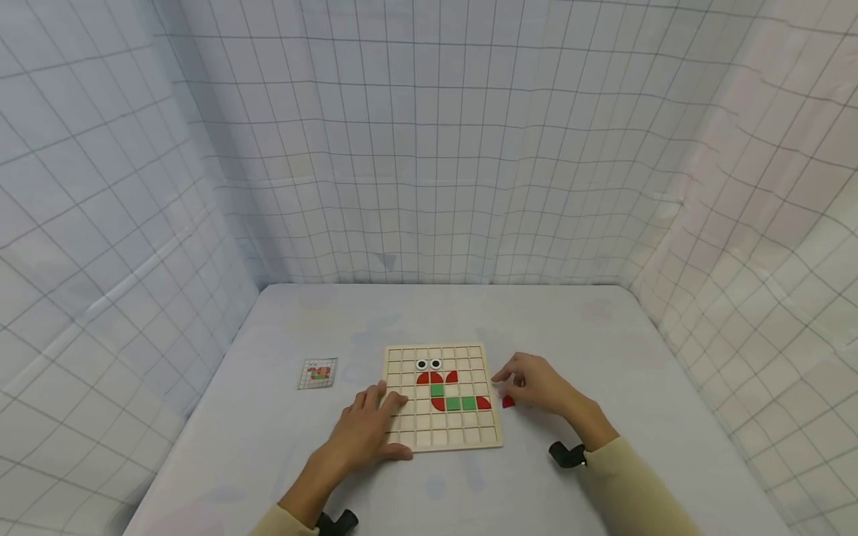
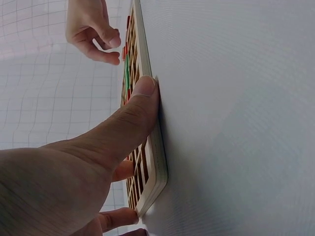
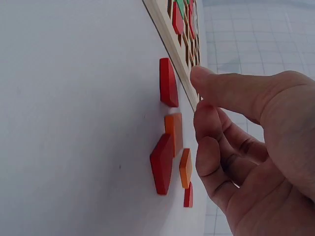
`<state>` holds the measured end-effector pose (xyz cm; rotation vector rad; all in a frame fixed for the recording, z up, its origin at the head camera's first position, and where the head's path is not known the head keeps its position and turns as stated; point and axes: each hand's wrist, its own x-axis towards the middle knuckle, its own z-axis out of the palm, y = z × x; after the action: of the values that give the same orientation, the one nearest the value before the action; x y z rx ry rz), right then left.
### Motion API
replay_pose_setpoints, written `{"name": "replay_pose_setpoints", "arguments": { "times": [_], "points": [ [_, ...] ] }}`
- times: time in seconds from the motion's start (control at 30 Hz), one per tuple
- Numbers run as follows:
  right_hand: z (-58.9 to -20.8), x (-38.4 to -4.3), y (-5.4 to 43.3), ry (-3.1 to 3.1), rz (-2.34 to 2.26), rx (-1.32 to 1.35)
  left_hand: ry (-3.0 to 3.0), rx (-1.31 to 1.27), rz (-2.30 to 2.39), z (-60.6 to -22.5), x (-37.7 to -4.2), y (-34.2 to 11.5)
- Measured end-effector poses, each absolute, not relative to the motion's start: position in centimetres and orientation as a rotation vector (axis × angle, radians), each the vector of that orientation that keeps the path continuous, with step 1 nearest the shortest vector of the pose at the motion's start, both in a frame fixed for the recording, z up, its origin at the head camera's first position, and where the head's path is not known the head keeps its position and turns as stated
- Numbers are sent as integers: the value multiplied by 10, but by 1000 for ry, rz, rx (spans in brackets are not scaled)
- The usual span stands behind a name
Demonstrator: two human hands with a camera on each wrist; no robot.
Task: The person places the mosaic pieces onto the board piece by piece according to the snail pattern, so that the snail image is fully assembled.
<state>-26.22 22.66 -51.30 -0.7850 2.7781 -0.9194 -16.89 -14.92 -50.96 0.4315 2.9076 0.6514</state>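
Note:
A square wooden grid board [image 1: 402,438] lies on the table, bearing a figure of red and green tiles [image 1: 453,403] and two eye tiles [image 1: 429,364]. My left hand [image 1: 364,426] rests at its front left corner, thumb along the front edge and fingers stretched over the left side. Beside the board's right edge is my right hand [image 1: 536,383], thumb and forefinger bent towards each other. The left wrist view shows a gap between those fingertips [image 2: 115,41], and no tile shows there. Under that hand lie loose red tiles [image 3: 169,82] and orange tiles [image 3: 185,168].
A small card [image 1: 318,374] printed with a coloured grid figure lies left of the board. The white table [image 1: 570,305] is bounded at the back and sides by white cloth walls [image 1: 429,186] with a grid pattern.

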Motion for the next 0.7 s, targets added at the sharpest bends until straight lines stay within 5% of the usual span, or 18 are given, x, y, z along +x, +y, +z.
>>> {"name": "replay_pose_setpoints", "arguments": {
  "times": [0.7],
  "points": [
    [-523,-255,249,2753,-883,-834,2900,428,639,-511,-169,-150]
  ]
}}
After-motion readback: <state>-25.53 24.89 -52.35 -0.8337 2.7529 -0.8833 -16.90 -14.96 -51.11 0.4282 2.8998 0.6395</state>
